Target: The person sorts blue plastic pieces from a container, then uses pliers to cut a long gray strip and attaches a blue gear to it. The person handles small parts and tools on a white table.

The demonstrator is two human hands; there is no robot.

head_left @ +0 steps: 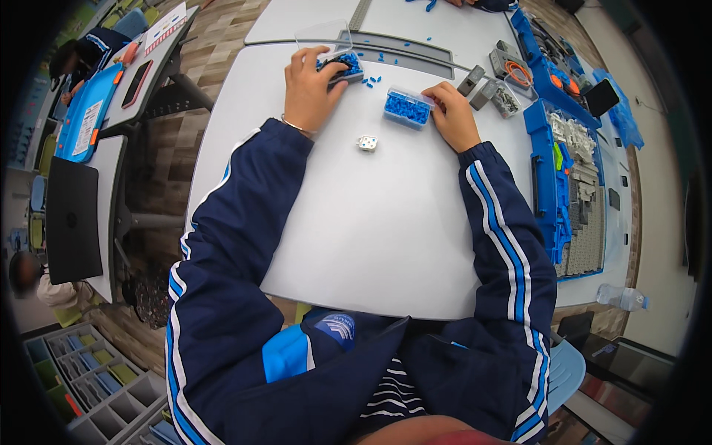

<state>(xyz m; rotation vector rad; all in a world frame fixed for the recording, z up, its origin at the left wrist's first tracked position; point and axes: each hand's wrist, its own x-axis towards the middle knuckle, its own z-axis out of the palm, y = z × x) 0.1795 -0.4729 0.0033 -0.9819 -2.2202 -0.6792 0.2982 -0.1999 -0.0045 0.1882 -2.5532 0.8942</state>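
My left hand point(308, 93) is curled around the left end of a small clear plastic box point(354, 76) of blue connector pegs, its thumb at the near side. A black curved piece point(336, 64) lies by the index fingertip; I cannot tell whether it is gripped. The clear lid point(324, 34) stands raised behind. My right hand point(454, 115) has its fingers closed on the right end of a second clear box point(408, 124), filled with blue pegs point(406, 108). A small white cube with coloured dots point(366, 143) sits on the white table point(371, 230) between my forearms.
Several loose blue pegs point(371, 81) lie between and behind the boxes. Grey blocks point(478, 87) and a small parts box point(506, 100) stand to the right. Further right are blue trays of building parts point(552, 200). A grey channel point(404, 55) runs across the table behind.
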